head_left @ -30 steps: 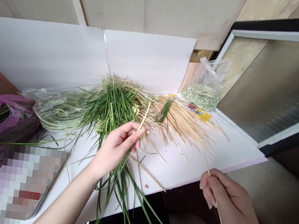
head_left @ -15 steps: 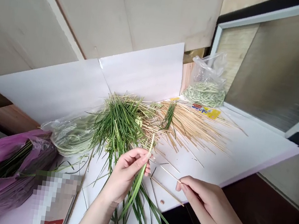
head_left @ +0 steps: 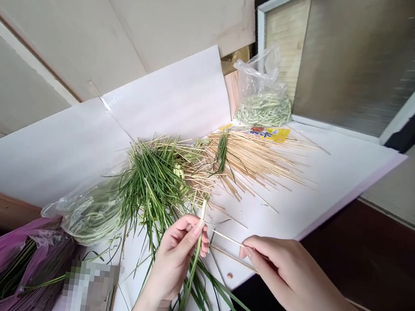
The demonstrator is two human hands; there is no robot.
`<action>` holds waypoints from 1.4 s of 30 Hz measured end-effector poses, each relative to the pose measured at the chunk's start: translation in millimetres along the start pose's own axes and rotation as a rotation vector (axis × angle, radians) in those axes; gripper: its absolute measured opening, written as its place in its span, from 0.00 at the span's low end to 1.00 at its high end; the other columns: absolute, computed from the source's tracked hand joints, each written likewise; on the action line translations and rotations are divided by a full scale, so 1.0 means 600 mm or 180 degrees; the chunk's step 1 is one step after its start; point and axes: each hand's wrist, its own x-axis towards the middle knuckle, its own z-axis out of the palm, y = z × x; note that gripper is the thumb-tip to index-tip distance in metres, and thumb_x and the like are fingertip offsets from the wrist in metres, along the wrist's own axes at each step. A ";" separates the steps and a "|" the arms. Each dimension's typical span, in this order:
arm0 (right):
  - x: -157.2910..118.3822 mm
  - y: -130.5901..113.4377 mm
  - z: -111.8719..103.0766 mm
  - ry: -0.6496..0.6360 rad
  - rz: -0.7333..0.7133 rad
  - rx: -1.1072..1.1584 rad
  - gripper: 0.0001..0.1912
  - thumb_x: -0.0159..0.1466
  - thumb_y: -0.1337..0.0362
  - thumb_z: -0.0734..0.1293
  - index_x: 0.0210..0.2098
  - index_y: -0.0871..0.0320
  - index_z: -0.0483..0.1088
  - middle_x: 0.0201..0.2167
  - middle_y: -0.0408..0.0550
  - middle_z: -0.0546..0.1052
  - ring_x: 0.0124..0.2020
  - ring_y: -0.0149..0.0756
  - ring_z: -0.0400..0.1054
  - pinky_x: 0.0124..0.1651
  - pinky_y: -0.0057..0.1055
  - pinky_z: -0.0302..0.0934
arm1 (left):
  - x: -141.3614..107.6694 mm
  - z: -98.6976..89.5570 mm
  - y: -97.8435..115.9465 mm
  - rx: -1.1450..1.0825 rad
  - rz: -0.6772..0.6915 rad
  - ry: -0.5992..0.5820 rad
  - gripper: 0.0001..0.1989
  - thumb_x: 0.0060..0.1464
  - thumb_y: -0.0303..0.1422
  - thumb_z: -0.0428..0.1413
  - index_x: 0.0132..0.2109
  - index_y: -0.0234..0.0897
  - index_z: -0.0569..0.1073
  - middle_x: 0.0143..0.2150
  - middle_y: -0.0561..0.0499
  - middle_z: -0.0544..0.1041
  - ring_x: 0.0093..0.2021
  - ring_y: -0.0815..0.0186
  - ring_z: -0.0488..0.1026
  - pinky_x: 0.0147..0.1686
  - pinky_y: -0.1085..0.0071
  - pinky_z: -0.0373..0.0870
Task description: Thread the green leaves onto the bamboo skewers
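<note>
Between the thumb and fingers of my left hand (head_left: 177,257) is a small bundle of garlic chives (head_left: 203,209), pale ends up, with long green leaves hanging down over the table's front edge. My right hand (head_left: 279,262) pinches a thin bamboo skewer (head_left: 227,237). Its tip points left, close to the chives just beside my left fingers, apparently without touching them. Behind my left hand lies a heap of loose chives (head_left: 156,179). A fanned pile of bamboo skewers (head_left: 264,158) spreads to its right, with a small chive bunch (head_left: 222,152) on top.
At the left are a clear bag (head_left: 88,208) of pale green strands and a purple bag (head_left: 45,277) of green leaves. A clear bag (head_left: 262,106) of pale green pieces stands at the back beside a yellow wrapper (head_left: 280,135). The white table (head_left: 289,203) ends at the right.
The view has tilted and turned, so the surroundings shift in the picture. The skewer's tip has come nearer to the chives. Both hands keep their hold.
</note>
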 end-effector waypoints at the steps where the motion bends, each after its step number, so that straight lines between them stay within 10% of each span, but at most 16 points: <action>1: -0.001 0.001 0.001 0.0008 -0.0002 -0.0008 0.19 0.74 0.63 0.55 0.26 0.55 0.48 0.21 0.36 0.55 0.22 0.30 0.49 0.27 0.30 0.43 | 0.001 0.002 -0.001 -0.0025 -0.0052 0.0007 0.07 0.57 0.35 0.61 0.34 0.35 0.75 0.27 0.54 0.72 0.26 0.74 0.68 0.28 0.79 0.66; 42: -0.009 -0.005 0.012 -0.0174 0.0127 0.0293 0.17 0.74 0.67 0.54 0.27 0.55 0.53 0.21 0.36 0.60 0.22 0.30 0.52 0.27 0.27 0.46 | -0.008 0.023 -0.026 0.0053 0.0243 0.0484 0.09 0.42 0.28 0.70 0.28 0.34 0.76 0.24 0.52 0.79 0.23 0.70 0.75 0.27 0.74 0.72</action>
